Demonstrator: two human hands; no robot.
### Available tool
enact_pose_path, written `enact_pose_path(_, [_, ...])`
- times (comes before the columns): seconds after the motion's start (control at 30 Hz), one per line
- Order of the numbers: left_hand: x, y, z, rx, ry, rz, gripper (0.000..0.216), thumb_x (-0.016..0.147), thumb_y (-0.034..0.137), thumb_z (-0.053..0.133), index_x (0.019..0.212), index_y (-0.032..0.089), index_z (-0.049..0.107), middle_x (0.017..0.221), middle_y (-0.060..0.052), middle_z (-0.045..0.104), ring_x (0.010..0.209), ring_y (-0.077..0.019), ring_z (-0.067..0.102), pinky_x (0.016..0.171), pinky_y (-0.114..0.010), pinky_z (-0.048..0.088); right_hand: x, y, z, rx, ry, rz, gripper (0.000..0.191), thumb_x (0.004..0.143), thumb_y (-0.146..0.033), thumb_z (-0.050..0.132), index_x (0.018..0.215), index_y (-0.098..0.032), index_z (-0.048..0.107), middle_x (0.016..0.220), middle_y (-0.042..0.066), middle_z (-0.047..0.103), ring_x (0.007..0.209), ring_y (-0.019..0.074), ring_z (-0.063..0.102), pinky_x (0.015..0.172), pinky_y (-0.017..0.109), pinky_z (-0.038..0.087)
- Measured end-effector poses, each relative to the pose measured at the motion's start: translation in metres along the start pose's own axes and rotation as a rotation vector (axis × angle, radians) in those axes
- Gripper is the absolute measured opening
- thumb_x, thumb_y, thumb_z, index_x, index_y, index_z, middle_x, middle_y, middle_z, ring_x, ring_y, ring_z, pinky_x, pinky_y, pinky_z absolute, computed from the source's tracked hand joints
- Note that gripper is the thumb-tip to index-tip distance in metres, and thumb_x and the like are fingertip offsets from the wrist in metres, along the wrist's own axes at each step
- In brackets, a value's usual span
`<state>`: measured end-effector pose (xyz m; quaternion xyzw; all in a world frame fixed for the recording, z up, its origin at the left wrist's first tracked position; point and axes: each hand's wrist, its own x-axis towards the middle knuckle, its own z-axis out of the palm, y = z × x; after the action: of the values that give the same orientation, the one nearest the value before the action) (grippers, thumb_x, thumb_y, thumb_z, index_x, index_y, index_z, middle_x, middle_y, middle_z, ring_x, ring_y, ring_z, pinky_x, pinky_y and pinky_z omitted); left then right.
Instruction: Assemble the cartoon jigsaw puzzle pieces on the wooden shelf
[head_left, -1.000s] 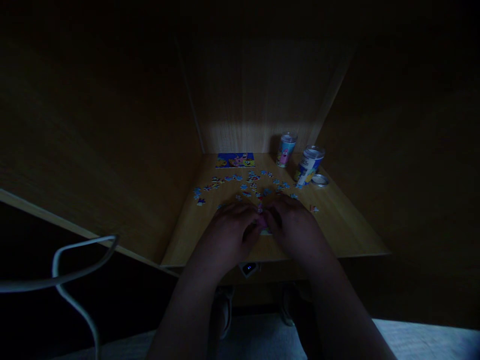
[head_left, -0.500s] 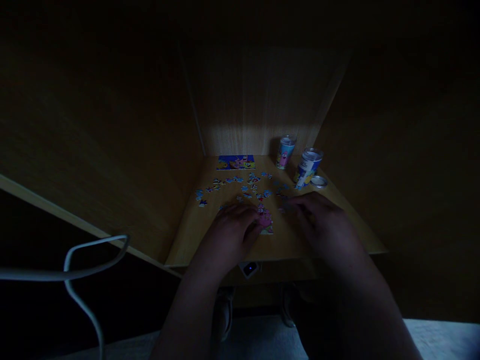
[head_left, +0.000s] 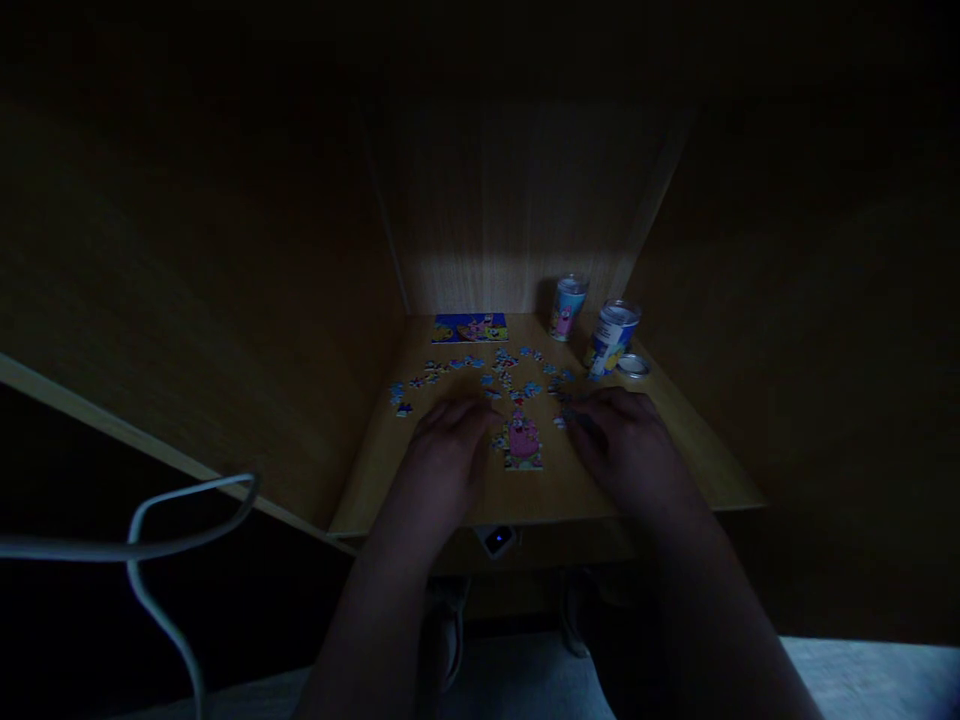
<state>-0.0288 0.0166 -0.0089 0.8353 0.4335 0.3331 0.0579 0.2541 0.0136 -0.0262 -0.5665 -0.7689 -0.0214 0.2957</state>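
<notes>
A partly joined jigsaw puzzle (head_left: 523, 442) showing a pink cartoon figure lies near the front of the wooden shelf. My left hand (head_left: 448, 445) rests just left of it, fingers bent and loosely apart, with no piece visible in them. A small loose piece (head_left: 499, 441) is beside the puzzle's left edge. To the right, my right hand (head_left: 628, 440) has thumb and fingers drawn together at a puzzle piece (head_left: 568, 413), mostly hidden by the fingertips. Loose puzzle pieces (head_left: 505, 362) are scattered beyond both hands. The scene is dim, so small details are unclear.
A blue picture puzzle (head_left: 470, 328) lies at the back. Two printed cans stand at the right: a farther can (head_left: 567, 308) and a nearer can (head_left: 611, 340), with a round lid (head_left: 634, 366) beside it. Side walls enclose the shelf (head_left: 360, 500). A white cable (head_left: 161, 600) hangs left.
My left hand has come off the pink puzzle and moved left, uncovering it and a loose piece. My right hand has shifted slightly left among the pieces.
</notes>
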Motion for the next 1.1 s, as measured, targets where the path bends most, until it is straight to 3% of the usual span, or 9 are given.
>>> enact_pose_path(0.17, [-0.01, -0.013, -0.011, 0.119, 0.01, -0.08, 0.065, 0.078, -0.012, 0.061, 0.128, 0.027, 0.075, 0.14, -0.009, 0.078, 0.13, -0.0358, 0.073, 0.114, -0.062, 0.063, 0.0, 0.001, 0.0, 0.052, 0.014, -0.019, 0.022, 0.109, -0.032, 0.07, 0.12, -0.026, 0.088, 0.131, 0.014, 0.079, 0.126, 0.035, 0.069, 0.114, 0.058, 0.056])
enact_pose_path(0.4, [-0.007, -0.018, -0.009, 0.098, -0.017, 0.011, 0.043, 0.095, -0.002, 0.062, 0.12, 0.028, 0.081, 0.137, -0.007, 0.081, 0.126, -0.0311, 0.076, 0.113, -0.058, 0.064, 0.002, 0.001, 0.0, 0.122, 0.004, -0.049, 0.017, 0.107, -0.026, 0.073, 0.116, -0.028, 0.088, 0.131, 0.012, 0.079, 0.13, 0.0334, 0.069, 0.116, 0.056, 0.055])
enact_pose_path(0.67, [-0.005, -0.018, -0.006, 0.078, -0.085, 0.099, 0.046, 0.097, -0.003, 0.061, 0.119, 0.03, 0.084, 0.14, -0.005, 0.081, 0.128, -0.0297, 0.076, 0.111, -0.056, 0.063, 0.003, -0.003, -0.002, 0.143, -0.014, -0.082, 0.016, 0.107, -0.022, 0.074, 0.113, -0.028, 0.088, 0.132, 0.011, 0.08, 0.129, 0.0316, 0.07, 0.116, 0.054, 0.055])
enact_pose_path(0.9, [-0.002, -0.017, -0.005, 0.06, -0.07, 0.074, 0.036, 0.101, 0.0, 0.064, 0.114, 0.028, 0.084, 0.134, -0.006, 0.082, 0.122, -0.0296, 0.077, 0.109, -0.055, 0.065, 0.0, -0.002, 0.003, 0.234, -0.043, -0.245, 0.056, 0.101, 0.002, 0.065, 0.132, -0.04, 0.086, 0.15, 0.006, 0.074, 0.143, 0.027, 0.066, 0.121, 0.051, 0.054])
enact_pose_path(1.1, [-0.001, -0.017, -0.003, 0.055, -0.05, 0.031, 0.033, 0.102, 0.002, 0.064, 0.115, 0.027, 0.082, 0.129, -0.005, 0.083, 0.118, -0.029, 0.077, 0.106, -0.053, 0.066, 0.001, 0.001, 0.006, 0.239, -0.042, -0.281, 0.062, 0.094, 0.006, 0.07, 0.122, -0.046, 0.09, 0.152, 0.001, 0.073, 0.147, 0.0292, 0.063, 0.122, 0.055, 0.053])
